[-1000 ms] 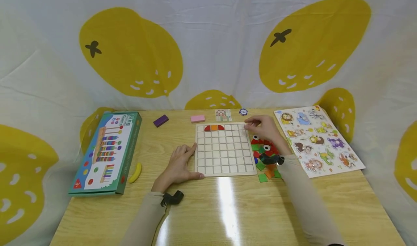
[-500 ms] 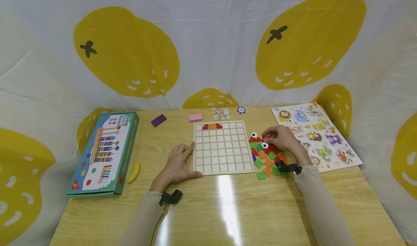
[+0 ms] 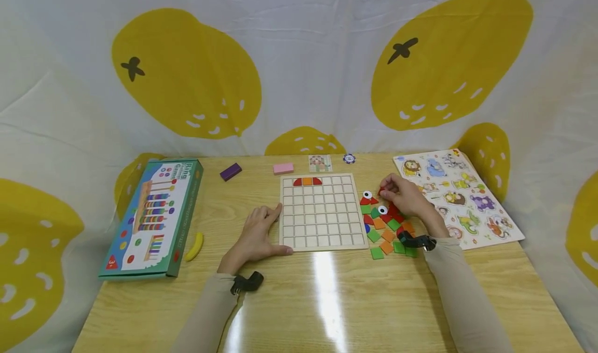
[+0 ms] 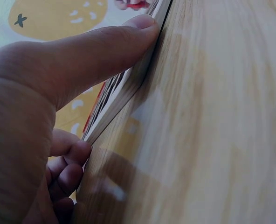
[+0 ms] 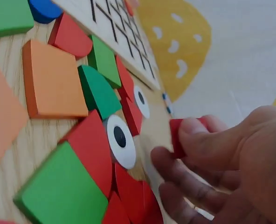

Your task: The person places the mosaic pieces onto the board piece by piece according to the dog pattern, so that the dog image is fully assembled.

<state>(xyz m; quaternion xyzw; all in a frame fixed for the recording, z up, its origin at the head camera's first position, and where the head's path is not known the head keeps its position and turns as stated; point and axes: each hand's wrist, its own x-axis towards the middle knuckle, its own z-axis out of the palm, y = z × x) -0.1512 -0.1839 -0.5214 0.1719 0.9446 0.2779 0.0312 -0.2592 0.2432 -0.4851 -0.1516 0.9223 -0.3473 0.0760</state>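
My left hand point(image 3: 256, 233) rests at the near left corner of the wooden grid board point(image 3: 322, 241). Its thumb lies straight along the front edge and a fingertip touches the left side, as the left wrist view also shows. Between thumb and fingers my right hand point(image 3: 405, 194) pinches a small red block point(image 5: 177, 137), held just above the tabletop; the fingers partly cover its shape. Beside that hand lies a loose pile of flat coloured pieces: orange squares point(image 5: 56, 84), green squares point(image 5: 65, 184), red pieces and white eye discs point(image 5: 120, 140). Red and orange pieces point(image 3: 307, 181) sit in the board's top row.
A ring game box point(image 3: 156, 213) and toy banana point(image 3: 194, 247) lie at the left. Behind the board are a purple block point(image 3: 231, 172), a pink block point(image 3: 283, 169), a pattern card point(image 3: 320, 164) and a poker chip point(image 3: 349, 159). An animal puzzle point(image 3: 460, 197) lies right.
My right hand has moved from the board's far right corner to the pile and now pinches a red block. The left hand has stayed at the board.
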